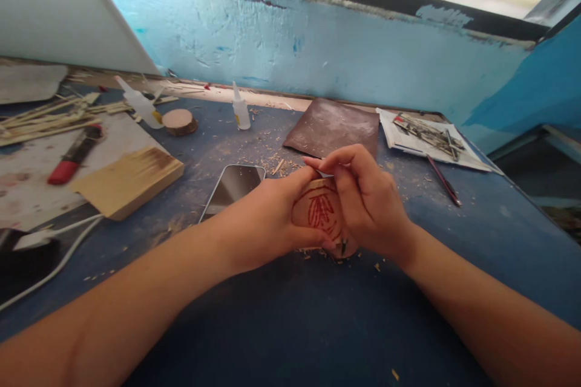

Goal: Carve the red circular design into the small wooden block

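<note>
Hands [320, 205] grip a rounded, apparently wooden piece [323, 211] with red markings.

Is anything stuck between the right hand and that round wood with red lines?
Nothing I can see: the right hand is up against the round wood; the left hand holds its other side. The phone is off to the left.
</note>
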